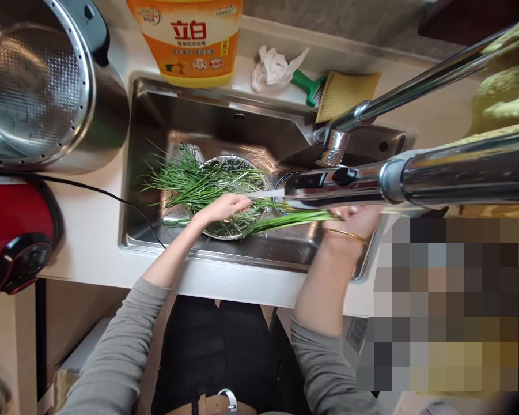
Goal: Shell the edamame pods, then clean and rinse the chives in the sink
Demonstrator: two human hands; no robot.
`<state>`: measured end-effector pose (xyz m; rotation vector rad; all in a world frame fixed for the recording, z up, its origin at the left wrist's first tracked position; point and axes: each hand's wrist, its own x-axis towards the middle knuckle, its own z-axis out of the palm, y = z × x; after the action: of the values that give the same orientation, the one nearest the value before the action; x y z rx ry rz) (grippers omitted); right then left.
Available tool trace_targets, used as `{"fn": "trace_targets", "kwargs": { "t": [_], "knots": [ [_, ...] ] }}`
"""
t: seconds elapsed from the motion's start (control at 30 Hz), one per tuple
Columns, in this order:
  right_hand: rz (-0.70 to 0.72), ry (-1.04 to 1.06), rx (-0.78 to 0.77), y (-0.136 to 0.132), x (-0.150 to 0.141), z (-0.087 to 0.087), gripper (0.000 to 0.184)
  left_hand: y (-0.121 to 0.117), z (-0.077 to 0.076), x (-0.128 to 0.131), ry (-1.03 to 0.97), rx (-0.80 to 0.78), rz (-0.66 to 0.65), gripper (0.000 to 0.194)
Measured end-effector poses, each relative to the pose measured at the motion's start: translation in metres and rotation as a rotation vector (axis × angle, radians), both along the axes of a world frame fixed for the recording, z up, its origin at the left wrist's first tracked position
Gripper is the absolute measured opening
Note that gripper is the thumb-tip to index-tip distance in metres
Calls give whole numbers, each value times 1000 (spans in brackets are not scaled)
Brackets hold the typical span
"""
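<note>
Long thin green chives [177,181] lie heaped in and over a round metal colander [224,237] in the sink. My left hand [224,207] is over the colander with its fingers closed on some chives, beside the water stream [265,194]. My right hand [356,222], partly hidden behind the faucet spout, is closed around the ends of a bunch of chives [285,221]. That bunch stretches left across the sink to the colander's edge. The pull-out faucet [341,184] runs above both hands.
The steel sink [242,256] is set in a white counter [84,230]. At the back stand an orange detergent bottle [194,52], crumpled tissue [274,68], a green peeler [309,86] and a yellow sponge cloth [345,92]. Left are a steel pot [108,115], a red cooker [12,225] and a cord [112,197].
</note>
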<state>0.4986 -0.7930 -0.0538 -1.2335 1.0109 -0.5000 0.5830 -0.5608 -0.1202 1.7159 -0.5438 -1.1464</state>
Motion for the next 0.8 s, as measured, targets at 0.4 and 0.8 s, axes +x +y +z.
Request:
{"fn": "trace_targets", "kwargs": {
  "t": [0.4,0.8],
  "knots": [
    [-390,-62,-131,-43,-77,75,61,34,-23,2,-497,522,-210,28],
    [69,131,124,37,-37,17,32,27,-27,-13,-450,437,58,20]
  ]
}}
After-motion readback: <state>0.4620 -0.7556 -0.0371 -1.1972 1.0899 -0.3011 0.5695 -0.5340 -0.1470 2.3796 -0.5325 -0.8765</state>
